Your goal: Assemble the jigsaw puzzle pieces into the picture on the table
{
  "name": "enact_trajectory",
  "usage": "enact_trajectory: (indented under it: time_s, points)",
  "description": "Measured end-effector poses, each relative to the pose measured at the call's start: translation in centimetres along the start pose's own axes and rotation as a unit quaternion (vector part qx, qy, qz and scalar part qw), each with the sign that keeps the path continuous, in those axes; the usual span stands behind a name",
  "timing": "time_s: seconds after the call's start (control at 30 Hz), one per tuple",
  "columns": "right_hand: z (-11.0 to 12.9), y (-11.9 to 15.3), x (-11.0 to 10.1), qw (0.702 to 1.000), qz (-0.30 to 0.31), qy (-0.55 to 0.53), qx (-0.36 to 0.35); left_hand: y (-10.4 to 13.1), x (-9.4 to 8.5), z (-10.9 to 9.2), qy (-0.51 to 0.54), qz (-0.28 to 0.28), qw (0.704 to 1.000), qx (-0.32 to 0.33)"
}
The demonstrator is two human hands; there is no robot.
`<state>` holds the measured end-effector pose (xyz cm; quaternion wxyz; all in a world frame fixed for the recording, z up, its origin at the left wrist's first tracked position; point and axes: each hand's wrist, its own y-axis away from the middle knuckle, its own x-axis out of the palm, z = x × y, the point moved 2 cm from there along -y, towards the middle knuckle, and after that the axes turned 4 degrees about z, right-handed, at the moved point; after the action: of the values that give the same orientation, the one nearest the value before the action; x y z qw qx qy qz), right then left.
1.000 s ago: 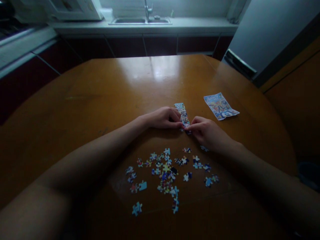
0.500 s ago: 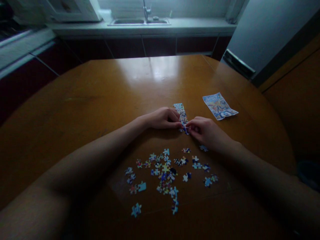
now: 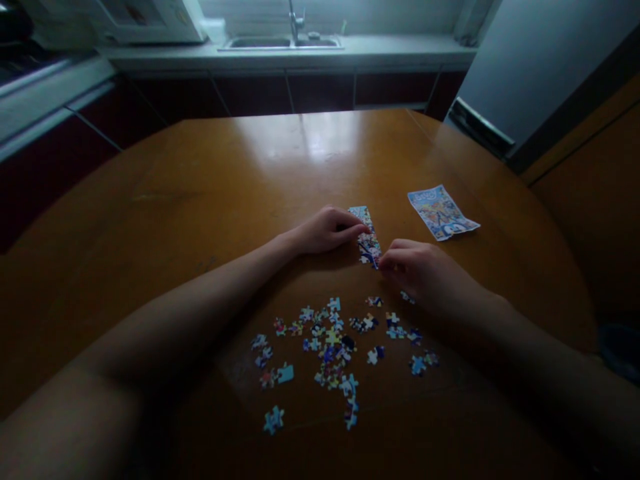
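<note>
On the table (image 3: 200, 167), loose pieces (image 3: 333, 335) lie bottom middle, the puzzle strip (image 3: 369, 247) above them, the paper (image 3: 442, 212) farther right.

A polished brown wooden table (image 3: 200, 170) with rounded sides fills the foreground. Behind it, a pale countertop (image 3: 400, 45) above dark red cabinet fronts (image 3: 320, 92) carries a metal double-basin sink (image 3: 280, 48) and silver faucet (image 3: 296, 24). A tall light-grey appliance (image 3: 545, 67) stands at right. Dim bluish light casts a white reflection (image 3: 317, 137) on the table.
</note>
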<state>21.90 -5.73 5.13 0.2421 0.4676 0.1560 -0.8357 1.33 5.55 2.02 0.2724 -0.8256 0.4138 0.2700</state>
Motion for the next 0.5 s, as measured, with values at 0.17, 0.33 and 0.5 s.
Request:
enact_trajectory:
  time_s: [0.17,0.33,0.5]
  points:
    - [-0.3,0.6,-0.6,0.998,0.031,0.043,0.026,0.1,0.0,0.1,0.004,0.001,1.000,-0.002]
    - [0.1,1.1,-0.5,0.993,0.080,0.052,0.067,0.1,-0.1,0.1,0.003,0.003,1.000,-0.007]
    - [1.8,1.5,-0.2,0.988,0.130,0.058,0.060,0.0,-0.1,0.0,0.003,0.011,1.000,-0.001]
